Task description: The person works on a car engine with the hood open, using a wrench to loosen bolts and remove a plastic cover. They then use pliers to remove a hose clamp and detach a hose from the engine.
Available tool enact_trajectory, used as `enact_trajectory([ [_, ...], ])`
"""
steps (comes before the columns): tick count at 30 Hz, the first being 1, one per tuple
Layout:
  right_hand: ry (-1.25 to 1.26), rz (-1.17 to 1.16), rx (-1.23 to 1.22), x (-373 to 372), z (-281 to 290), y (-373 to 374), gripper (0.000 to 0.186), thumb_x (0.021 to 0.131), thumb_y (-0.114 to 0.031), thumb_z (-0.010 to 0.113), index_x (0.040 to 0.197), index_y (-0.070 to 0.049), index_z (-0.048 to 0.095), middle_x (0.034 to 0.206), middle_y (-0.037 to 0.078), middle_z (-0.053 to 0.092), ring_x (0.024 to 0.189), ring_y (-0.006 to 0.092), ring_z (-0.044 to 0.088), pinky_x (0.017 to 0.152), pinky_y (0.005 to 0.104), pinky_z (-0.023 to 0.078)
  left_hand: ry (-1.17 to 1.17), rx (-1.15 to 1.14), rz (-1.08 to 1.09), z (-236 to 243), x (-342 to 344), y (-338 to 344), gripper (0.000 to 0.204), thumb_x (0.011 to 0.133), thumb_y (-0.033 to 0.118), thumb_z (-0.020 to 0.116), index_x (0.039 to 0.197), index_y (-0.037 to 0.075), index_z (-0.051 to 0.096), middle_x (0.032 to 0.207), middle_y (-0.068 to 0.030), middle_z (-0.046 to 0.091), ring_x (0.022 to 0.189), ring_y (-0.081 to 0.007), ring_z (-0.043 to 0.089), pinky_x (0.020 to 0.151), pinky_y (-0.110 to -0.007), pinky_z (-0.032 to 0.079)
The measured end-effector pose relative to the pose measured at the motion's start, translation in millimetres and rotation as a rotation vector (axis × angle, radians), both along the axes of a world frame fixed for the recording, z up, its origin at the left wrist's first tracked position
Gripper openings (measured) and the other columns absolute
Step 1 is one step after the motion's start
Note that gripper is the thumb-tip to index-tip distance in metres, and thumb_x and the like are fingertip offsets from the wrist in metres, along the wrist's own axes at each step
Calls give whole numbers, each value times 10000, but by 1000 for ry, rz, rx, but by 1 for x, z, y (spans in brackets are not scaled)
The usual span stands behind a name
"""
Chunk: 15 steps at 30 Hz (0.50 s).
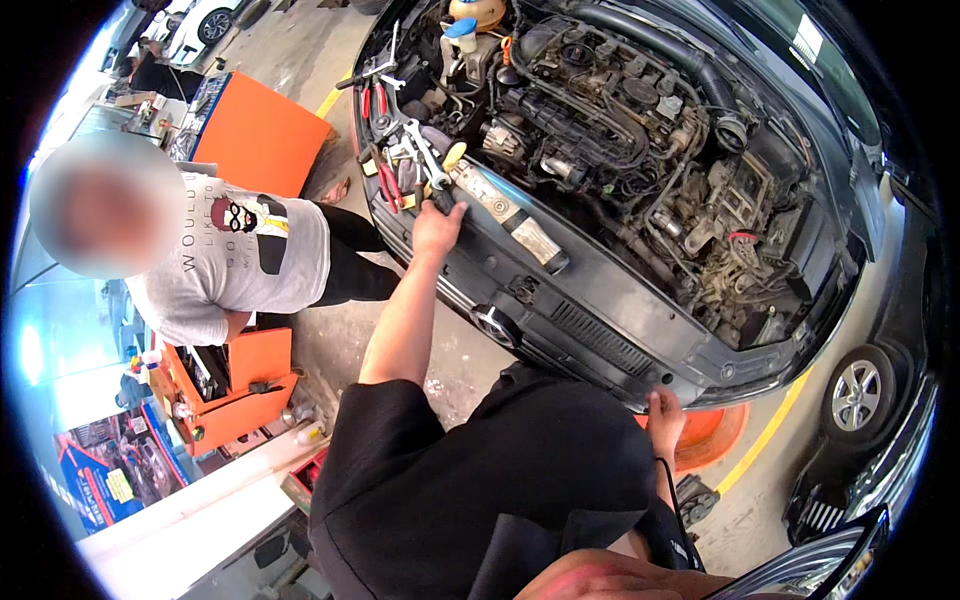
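Observation:
My left hand (440,225) reaches into a pile of tools on the car's front panel, fingers curled on a dark object I cannot make out. Around it lie wrenches (430,155), red-handled pliers (389,188) and a pale, elongated part (505,215). My right hand (665,415) is at the front edge (690,385) of that panel, lower right, with its fingers curled on the edge. Behind the panel the engine (600,130) is exposed under the raised hood.
A person (250,250) in a grey T-shirt stands at left, beside orange tool cabinets (255,140). A dark car (860,400) stands at right. An orange round object (715,435) lies on the floor below the bumper. Another person (165,75) is in the background.

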State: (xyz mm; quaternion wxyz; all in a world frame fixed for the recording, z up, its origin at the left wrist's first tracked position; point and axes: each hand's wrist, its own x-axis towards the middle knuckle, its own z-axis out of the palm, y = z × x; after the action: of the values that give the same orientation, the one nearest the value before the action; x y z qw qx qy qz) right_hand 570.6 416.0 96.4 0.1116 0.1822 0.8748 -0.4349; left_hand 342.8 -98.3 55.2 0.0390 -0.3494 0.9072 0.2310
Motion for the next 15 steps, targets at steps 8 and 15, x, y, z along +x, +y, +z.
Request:
enact_trajectory([
  [8, 106, 87, -12, -51, 38, -44, 168, 992, -122, 652, 1097, -14, 727, 941, 136, 762, 896, 258, 725, 839, 358, 550, 164, -9, 93, 17, -5, -7, 493, 941, 460, 646, 1123, 4, 599, 1152, -240, 674, 1085, -445, 662, 941, -515, 525],
  [15, 32, 133, 10, -39, 22, -45, 170, 990, -131, 663, 1097, -16, 727, 933, 121, 765, 857, 218, 737, 783, 339, 567, 275, -242, -81, -8, -30, -62, 337, 907, 281, 654, 1110, 13, 625, 1140, -214, 651, 1065, -419, 658, 916, -516, 534],
])
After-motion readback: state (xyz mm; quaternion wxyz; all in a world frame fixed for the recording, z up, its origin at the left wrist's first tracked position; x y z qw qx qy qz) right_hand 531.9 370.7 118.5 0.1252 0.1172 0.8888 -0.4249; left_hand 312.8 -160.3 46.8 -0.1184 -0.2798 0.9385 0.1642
